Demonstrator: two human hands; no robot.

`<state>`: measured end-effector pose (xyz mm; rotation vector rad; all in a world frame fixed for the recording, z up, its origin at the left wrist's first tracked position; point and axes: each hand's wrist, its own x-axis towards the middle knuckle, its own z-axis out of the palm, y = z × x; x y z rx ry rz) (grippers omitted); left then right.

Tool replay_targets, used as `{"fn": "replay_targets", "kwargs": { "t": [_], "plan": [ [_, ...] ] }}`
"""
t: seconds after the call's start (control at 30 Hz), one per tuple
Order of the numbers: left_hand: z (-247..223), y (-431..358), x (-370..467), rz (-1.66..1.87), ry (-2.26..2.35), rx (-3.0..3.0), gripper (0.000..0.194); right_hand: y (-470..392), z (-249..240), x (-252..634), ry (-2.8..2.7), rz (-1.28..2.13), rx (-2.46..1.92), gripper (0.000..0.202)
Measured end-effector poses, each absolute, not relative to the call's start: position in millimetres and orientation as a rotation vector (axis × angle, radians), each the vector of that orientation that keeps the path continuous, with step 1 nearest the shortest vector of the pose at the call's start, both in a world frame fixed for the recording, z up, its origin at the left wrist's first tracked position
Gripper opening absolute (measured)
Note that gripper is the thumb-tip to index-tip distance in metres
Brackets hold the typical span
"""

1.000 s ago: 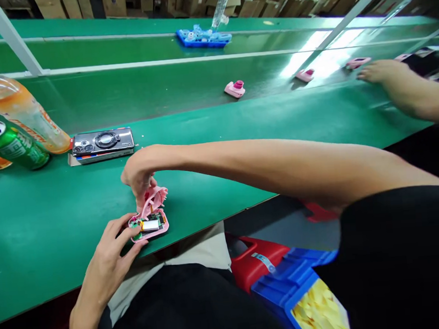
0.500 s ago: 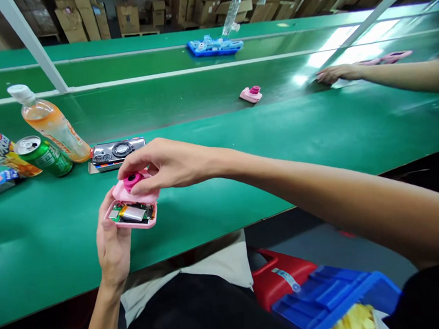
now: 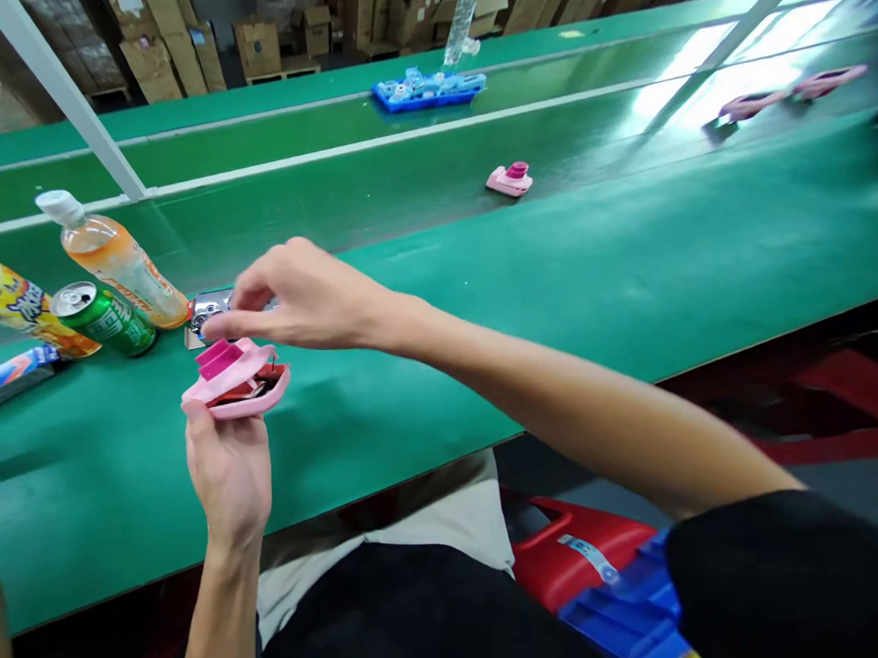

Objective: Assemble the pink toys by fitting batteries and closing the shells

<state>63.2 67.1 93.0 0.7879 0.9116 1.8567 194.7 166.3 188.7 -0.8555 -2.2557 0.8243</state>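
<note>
A pink toy camera (image 3: 236,378) rests in my left hand (image 3: 230,469), which grips it from below with the thumb on its near edge. Its front cover, with the magenta lens ring, lies tilted over the other half. Dark and orange inner parts show through the gap on the right side. Just above the camera is my right hand (image 3: 297,294), thumb and fingers apart, with nothing seen between them. Behind that hand a silver phone (image 3: 210,307) is partly hidden.
To the left stand a green can (image 3: 107,317), an orange drink bottle (image 3: 123,261) and a yellow bottle (image 3: 12,299). Another pink camera (image 3: 511,180) sits on the belt, with pink casings (image 3: 754,104) farther right. A blue tray (image 3: 429,91) lies beyond. Below is a blue bin (image 3: 624,612).
My right hand has let go of the front cover and risen off it. The camera has turned in my left hand. The co-worker's arm at right has left the view.
</note>
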Motion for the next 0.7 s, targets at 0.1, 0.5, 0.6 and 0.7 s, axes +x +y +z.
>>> {"fn": "replay_targets", "kwargs": {
  "t": [0.1, 0.5, 0.6, 0.7],
  "plan": [
    [95.8, 71.2, 69.4, 1.868, 0.877, 0.778, 0.042, 144.4, 174.3, 205.0, -2.218, 0.608, -1.029, 0.05],
    [105.3, 75.9, 81.8, 1.699, 0.837, 0.722, 0.047, 113.0, 116.1, 198.1, -1.681, 0.951, -0.994, 0.028],
    [101.9, 76.8, 84.4, 1.724, 0.813, 0.666, 0.047, 107.7, 114.1, 197.3, -1.791, 0.779, -1.015, 0.021],
    [95.2, 80.3, 85.8, 1.786, 0.807, 0.635, 0.04, 107.9, 112.9, 198.5, -1.922, 0.584, -1.051, 0.019]
  ]
}}
